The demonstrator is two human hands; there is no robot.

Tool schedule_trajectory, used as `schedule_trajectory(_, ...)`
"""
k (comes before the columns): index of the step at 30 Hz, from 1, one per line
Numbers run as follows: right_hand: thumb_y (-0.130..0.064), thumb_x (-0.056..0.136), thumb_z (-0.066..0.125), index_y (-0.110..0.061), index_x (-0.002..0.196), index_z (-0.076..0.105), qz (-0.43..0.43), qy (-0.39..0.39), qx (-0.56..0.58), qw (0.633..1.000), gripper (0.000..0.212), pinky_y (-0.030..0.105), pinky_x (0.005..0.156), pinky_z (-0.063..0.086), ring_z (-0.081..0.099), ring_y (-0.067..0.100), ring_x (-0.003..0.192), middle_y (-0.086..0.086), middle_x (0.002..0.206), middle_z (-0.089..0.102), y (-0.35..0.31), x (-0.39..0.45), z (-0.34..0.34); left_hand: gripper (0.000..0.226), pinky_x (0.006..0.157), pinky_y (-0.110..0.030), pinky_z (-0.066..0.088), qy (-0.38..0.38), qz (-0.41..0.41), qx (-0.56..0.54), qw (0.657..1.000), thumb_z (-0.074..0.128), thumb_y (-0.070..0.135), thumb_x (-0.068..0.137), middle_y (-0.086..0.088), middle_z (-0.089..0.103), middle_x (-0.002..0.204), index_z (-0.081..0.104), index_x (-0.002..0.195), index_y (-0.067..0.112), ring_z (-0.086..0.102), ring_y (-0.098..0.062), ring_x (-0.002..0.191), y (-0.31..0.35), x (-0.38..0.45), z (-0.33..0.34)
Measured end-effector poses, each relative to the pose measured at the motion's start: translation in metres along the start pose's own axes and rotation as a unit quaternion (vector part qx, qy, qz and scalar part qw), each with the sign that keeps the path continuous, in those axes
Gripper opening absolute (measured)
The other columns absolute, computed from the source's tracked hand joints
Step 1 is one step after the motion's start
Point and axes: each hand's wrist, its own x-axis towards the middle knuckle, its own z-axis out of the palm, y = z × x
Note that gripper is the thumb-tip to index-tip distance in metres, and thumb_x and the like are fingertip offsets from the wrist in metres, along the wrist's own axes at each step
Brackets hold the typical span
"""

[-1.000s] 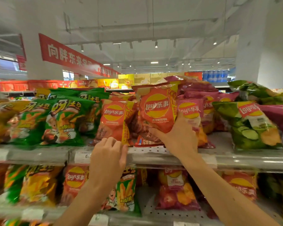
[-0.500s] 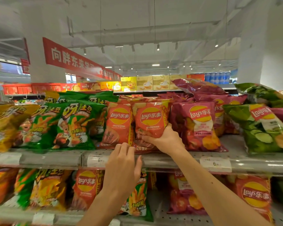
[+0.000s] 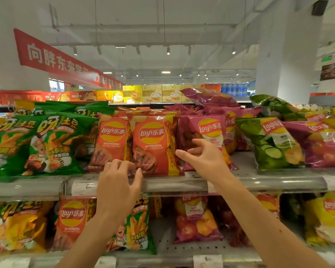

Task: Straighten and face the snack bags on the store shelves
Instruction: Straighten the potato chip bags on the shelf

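Two orange-red Lay's bags upright side by side at the front of the upper shelf (image 3: pixel 174 183), logos facing out: left orange-red Lay's bag (image 3: pixel 112 142) and right orange-red Lay's bag (image 3: pixel 153 146), touching along their edges. Left hand (image 3: pixel 118 182) raised just below and in front of the pair, fingers spread and curled, fingertips at the lower edges of both bags near the seam between them; grip released, nothing clasped. Right hand (image 3: pixel 203 157) at the right edge of the right orange-red bag, thumb pointing toward it, fingers open and reaching across the front of the pink Lay's bag (image 3: pixel 207 136) just beside; grip likewise released, contact with either bag hard to tell. Left of the pair, green snack bags (image 3: pixel 54 144) leaning forward. Right of the pink bag, a green cucumber Lay's bag (image 3: pixel 269 144) tilted, then purple Lay's bags (image 3: pixel 317 144). More pink bags piled behind, one lying on top. Price tag (image 3: pixel 83 187) on the shelf rail. Lower shelf (image 3: pixel 162 257) beneath with mixed Lay's and stick-snack bags. Red banner (image 3: pixel 52 59) overhead at left.
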Motion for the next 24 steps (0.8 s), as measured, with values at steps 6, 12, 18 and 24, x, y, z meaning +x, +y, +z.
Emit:
schedule_trajectory(6,-0.034,0.084,0.082,-0.015,0.115,0.072,0.027,0.088,0.125,0.988,0.037,0.044,0.082,0.063,0.076,0.015,0.084,0.0,0.092,0.078,0.049,-0.01,-0.069,0.006,0.084,-0.029,0.041,0.031,0.019,-0.136,0.99,0.063,0.024,0.093,0.007,0.06,0.094,0.066,0.094,0.019,0.05,-0.014,0.096,0.078,0.002,0.026)
schedule_trajectory(12,-0.031,0.088,0.078,-0.02,0.106,0.073,0.032,0.146,0.106,0.983,0.022,0.043,0.08,0.064,0.076,0.011,0.077,-0.002,0.083,0.078,0.104,-0.009,-0.169,0.004,0.077,-0.028,0.052,-0.01,0.056,-0.237,0.97,0.065,0.021,0.094,0.007,0.061,0.093,0.063,0.097,0.022,0.059,-0.01,0.087,0.182,-0.011,0.073)
schedule_trajectory(18,-0.033,0.088,0.078,-0.022,0.103,0.071,0.033,0.199,0.043,0.978,0.019,0.046,0.084,0.062,0.073,0.017,0.086,-0.001,0.091,0.076,0.164,0.003,-0.28,0.032,0.089,-0.04,0.053,-0.097,-0.033,-0.275,0.956,0.066,0.033,0.093,-0.001,0.064,0.111,0.059,0.119,0.016,0.062,-0.016,0.098,0.279,-0.001,0.131)
schedule_trajectory(24,-0.038,0.086,0.079,-0.021,0.106,0.066,0.026,0.219,-0.023,0.975,0.029,0.045,0.083,0.059,0.068,0.012,0.086,-0.01,0.088,0.07,0.21,0.026,-0.349,0.097,0.1,-0.046,0.048,-0.177,-0.165,-0.195,0.95,0.057,0.079,0.077,-0.006,0.057,0.135,0.033,0.149,0.018,0.055,-0.028,0.12,0.319,0.025,0.167)
